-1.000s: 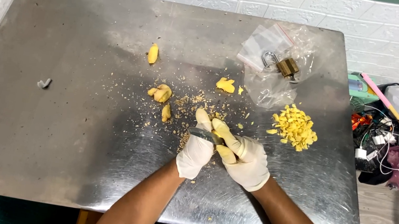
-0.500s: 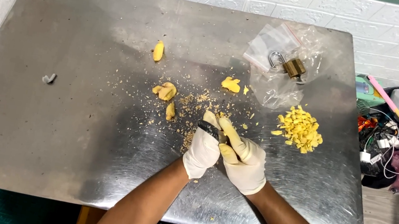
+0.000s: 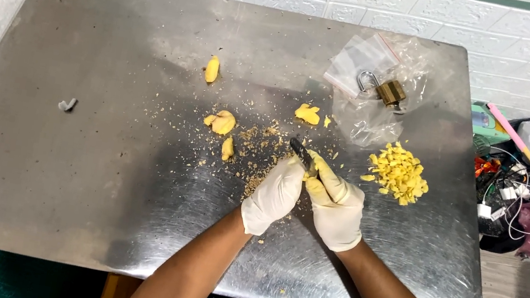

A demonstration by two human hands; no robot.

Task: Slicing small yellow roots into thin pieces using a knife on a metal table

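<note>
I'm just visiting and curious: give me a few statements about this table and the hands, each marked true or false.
1. Both hands wear pale gloves. True: left hand, right hand.
2. The dark blade pokes up between the hands. True.
3. The heap of chopped yellow bits lies left of the hands. False: it lies to their right.
4. The padlock rests on clear plastic bags. True.
5. The table is wooden. False: it is bare metal.
</note>
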